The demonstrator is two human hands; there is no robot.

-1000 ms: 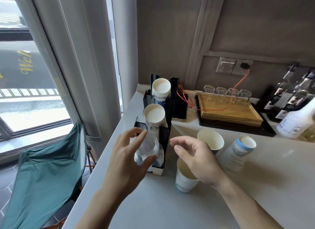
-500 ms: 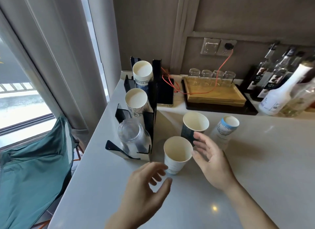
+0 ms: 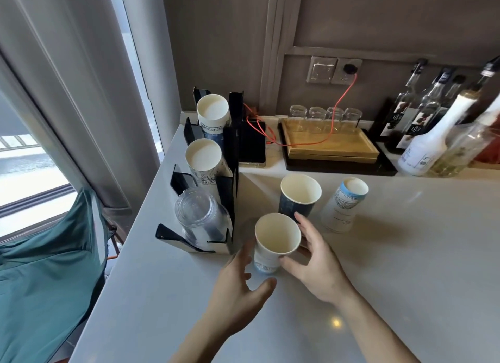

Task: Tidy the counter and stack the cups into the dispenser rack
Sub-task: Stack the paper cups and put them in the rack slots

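- Your right hand wraps the white paper cup from its 3 o'clock side, thumb and fingers touching the wall.
- Your left hand sits at the cup's 7 o'clock, fingers spread, slack; contact unclear.
- Cup stands upright on the tabletop, mouth up, just beside the black dispenser rack.
- Rack holds two paper cup stacks and a clear cup stack.
- Dark blue cup at 12 o'clock of the white one; inverted cup at 2 o'clock.
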